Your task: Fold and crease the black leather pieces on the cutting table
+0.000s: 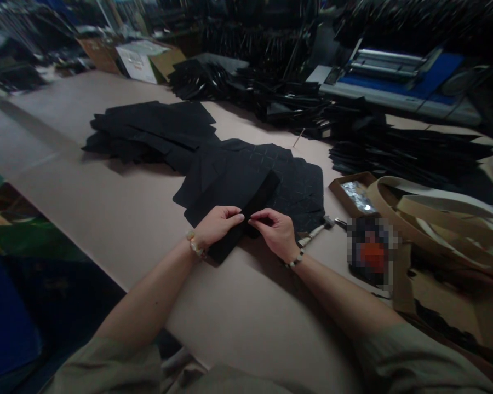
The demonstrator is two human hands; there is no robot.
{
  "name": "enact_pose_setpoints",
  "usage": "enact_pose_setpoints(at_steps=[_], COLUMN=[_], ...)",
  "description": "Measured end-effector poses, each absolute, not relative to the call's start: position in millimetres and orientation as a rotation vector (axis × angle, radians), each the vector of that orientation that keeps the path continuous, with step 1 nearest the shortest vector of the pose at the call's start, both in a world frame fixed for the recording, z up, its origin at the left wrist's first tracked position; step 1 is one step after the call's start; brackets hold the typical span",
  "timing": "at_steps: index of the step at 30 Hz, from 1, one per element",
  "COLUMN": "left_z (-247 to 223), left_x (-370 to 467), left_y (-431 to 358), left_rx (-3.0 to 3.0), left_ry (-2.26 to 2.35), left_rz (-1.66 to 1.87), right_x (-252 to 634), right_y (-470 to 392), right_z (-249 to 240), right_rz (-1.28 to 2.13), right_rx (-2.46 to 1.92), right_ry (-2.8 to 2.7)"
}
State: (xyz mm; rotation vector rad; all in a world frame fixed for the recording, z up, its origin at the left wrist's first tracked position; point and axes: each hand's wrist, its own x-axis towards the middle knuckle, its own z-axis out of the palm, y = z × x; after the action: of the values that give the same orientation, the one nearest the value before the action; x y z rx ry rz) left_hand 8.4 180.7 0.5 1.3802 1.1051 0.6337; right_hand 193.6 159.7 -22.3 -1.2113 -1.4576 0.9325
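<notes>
A black fabric strip (259, 191) runs slantwise across the front of a pile of flat black fabric pieces (230, 169). My left hand (219, 225) is closed on the strip, thumb on top and fingers beneath. Just to the right, my right hand (276, 229) pinches with thumb and forefinger at the strip's edge; whether something small sits in that pinch is too fine to see. Both sets of fingertips nearly meet. Faint light grid lines mark the fabric on the pile's right side.
A second black stack (156, 131) lies at the back left. Long heaps of black pieces (263, 98) line the table's far side. At the right are a small box with shiny bits (357, 197), coiled tan strapping (435, 219) and an open cardboard box (468, 301). A hammer-like tool (328, 222) lies nearby.
</notes>
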Motion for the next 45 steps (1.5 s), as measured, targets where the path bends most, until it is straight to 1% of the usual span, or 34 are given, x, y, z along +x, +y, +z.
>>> enact_pose_setpoints(at_steps=[11,17,26,29,31,32,36,38,41,45], left_z=[11,9,14,14,12,11,9,10,13,16], left_x=[8,10,3,-3,-6,-7,-8,-8,-6,-3], left_y=[179,177,173,176,178,179,177,174,169,166], left_rx=[1.665,1.779,2.085,2.173,2.27,2.332,2.585,2.687,2.805,2.867], left_ry=[1.164,1.205,1.136,1.093,1.073,1.066,1.069,1.096,1.135,1.172], left_rz=[0.687,0.74,0.749,0.725,0.705,0.698,0.639,0.564,0.42,0.311], right_x=[193,194,195,196,198,200,204,205,205,206], right_y=[163,165,163,162,160,158,151,149,152,158], right_z=[-22,-21,-19,-21,-18,-16,0,3,-1,-8], right_rz=[1.029,1.066,1.239,1.24,1.109,0.968,0.221,-0.011,-0.139,-0.138], right_rx=[-1.242,-1.215,-1.169,-1.154,-1.153,-1.16,-1.171,-1.132,-1.048,-1.065], right_ry=[-1.37,-1.372,-1.332,-1.4,-1.553,-1.651,-1.985,-2.121,-2.326,-2.471])
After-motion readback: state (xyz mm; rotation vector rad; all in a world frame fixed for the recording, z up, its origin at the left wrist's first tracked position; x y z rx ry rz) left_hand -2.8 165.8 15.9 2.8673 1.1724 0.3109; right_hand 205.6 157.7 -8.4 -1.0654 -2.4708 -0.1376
